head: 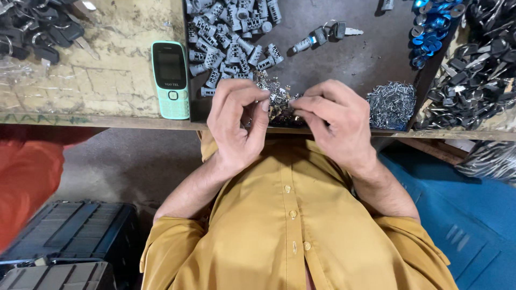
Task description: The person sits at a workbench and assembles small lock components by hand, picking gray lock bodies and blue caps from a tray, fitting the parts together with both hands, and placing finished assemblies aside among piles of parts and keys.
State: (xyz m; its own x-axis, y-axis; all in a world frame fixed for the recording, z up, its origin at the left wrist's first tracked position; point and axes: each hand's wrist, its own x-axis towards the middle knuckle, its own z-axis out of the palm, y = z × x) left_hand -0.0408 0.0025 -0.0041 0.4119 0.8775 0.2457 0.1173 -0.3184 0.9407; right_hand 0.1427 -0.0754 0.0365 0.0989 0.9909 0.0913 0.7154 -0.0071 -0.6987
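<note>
Dozens of grey lock cylinders (231, 40) lie heaped on the table (344, 53) unfinished, with one keyed cylinder (322, 36) set apart, so I'd guess I'm barely started. Both my left hand (236, 126) and right hand (333, 121) have fingers pinched nearly closed over the small metal bits (275, 99) at the table's front edge (too tiny to tell what exactly I've got hold of).

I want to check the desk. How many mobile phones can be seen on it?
1. The phone, mint green, lies on the bench left of the grey cylinders and beyond the left hand. Others may be hidden outside the view.
</note>
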